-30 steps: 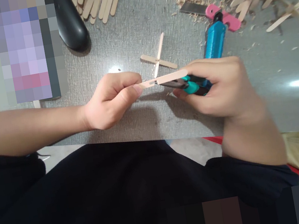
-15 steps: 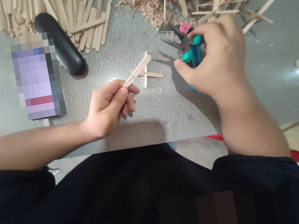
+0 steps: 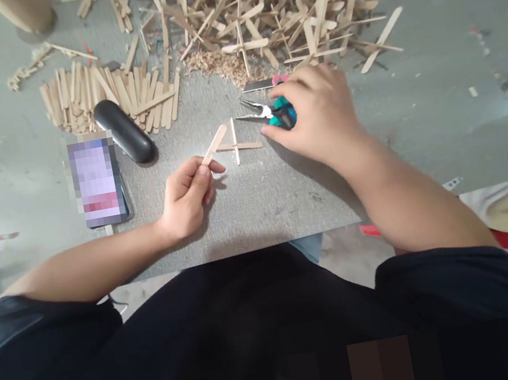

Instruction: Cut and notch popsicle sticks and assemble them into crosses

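Note:
My left hand point(image 3: 189, 195) pinches one end of a flat wooden stick point(image 3: 214, 144), which points up and to the right. Just past its tip a cross of two wooden sticks point(image 3: 237, 146) lies on the grey mat point(image 3: 255, 196). My right hand point(image 3: 314, 114) rests on the mat to the right of the cross, fingers around the teal handles of a pair of pliers point(image 3: 270, 112). The pliers' metal jaws point left toward the cross.
A black oblong case point(image 3: 124, 131) and a phone point(image 3: 98, 181) lie left of my hands. A row of flat sticks point(image 3: 109, 94) sits behind the case. A big heap of stick crosses point(image 3: 271, 10) and wood shavings point(image 3: 217, 65) fills the back. A pink-handled tool point(image 3: 270, 81) peeks behind my right hand.
The pliers came away from the stick and went down onto the mat at the right. My left hand lowered and tilted the stick beside the cross. The view pulled back, showing more table.

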The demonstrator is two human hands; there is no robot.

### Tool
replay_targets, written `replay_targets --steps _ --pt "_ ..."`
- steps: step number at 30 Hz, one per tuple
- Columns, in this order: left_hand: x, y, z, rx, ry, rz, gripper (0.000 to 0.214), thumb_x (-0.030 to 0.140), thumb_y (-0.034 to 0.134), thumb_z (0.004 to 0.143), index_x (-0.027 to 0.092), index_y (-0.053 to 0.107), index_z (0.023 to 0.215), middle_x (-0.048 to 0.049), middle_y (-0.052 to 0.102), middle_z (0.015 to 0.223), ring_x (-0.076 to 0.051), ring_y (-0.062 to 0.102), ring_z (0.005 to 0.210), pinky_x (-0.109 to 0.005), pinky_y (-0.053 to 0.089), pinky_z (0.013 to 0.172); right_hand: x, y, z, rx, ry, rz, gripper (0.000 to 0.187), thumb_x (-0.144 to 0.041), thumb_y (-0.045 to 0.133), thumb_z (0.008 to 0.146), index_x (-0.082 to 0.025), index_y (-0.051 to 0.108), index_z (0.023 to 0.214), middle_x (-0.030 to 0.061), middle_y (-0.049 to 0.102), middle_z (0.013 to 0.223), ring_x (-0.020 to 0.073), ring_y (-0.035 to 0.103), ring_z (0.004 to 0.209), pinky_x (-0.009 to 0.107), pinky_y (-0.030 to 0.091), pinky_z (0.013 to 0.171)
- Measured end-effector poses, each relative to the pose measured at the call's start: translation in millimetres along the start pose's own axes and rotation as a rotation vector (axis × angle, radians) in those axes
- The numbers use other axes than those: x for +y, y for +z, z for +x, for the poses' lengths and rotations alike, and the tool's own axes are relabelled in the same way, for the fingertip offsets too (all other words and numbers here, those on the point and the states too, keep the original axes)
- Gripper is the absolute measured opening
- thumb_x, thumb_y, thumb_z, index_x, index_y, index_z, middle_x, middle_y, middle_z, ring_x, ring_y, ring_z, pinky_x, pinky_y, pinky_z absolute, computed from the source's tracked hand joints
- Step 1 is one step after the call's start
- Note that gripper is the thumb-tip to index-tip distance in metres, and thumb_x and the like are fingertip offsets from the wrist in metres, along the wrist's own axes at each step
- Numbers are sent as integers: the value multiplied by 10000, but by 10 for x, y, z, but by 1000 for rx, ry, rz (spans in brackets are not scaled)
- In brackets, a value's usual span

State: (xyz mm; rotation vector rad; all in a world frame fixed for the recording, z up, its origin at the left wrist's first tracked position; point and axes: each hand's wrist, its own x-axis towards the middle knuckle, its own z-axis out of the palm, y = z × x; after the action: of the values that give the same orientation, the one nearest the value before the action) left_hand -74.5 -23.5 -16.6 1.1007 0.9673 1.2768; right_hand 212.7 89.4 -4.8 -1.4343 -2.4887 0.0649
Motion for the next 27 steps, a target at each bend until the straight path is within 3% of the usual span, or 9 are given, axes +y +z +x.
replay_targets --steps 3,6,11,14,18,22,27 --pt "-24 -24 22 -29 -4 -36 547 701 871 1045 187 790 878 62 508 531 -60 443 450 -174 378 433 -157 11 -4 12 -89 18 368 -506 644 1189 -238 822 1367 217 746 1457 500 610 1428 743 438 1182" --pt "-14 -26 30 -47 -32 -52 569 717 885 1022 188 767 848 64 503 547 -64 467 462 -174 420 445 -373 82 24 -65 -146 31 283 -423 646 1192 -237 860 1200 151 778 1311 445 639 1377 694 432 1178" --pt "17 -12 14 -68 -56 -39 564 716 844 1045 190 736 871 73 498 569 -68 462 460 -184 416 434 -582 96 195 -203 -57 50 164 -289 698 1136 -211 828 1075 145 808 1202 416 686 1344 609 465 1143" --pt "9 -23 -4 -77 -79 -34 532 695 799 1082 194 730 915 76 509 552 -71 444 441 -191 402 434 -575 19 269 -196 -13 155 112 -282 729 1103 -215 801 1049 139 826 1171 374 749 1218 538 519 1064" --pt "0 -40 -33 -84 -111 -28 523 692 767 1108 181 759 999 80 513 523 -81 467 425 -201 413 454 -580 12 185 -3 24 401 132 -334 699 1106 -231 776 1077 89 824 987 281 750 873 442 546 844" --pt "24 -34 -58 -90 -146 -19 525 686 782 1105 169 781 1016 71 520 527 -80 473 440 -202 415 467 -625 154 17 291 -123 417 178 -387 661 1135 -272 719 1011 60 812 907 271 761 843 462 540 881" --pt "54 -16 -77 -129 -118 -20 568 733 794 1096 173 778 1006 75 516 541 -72 456 452 -198 419 474 -598 282 -58 446 -265 418 111 -332 657 1122 -279 693 1032 42 853 962 256 797 871 462 530 859"
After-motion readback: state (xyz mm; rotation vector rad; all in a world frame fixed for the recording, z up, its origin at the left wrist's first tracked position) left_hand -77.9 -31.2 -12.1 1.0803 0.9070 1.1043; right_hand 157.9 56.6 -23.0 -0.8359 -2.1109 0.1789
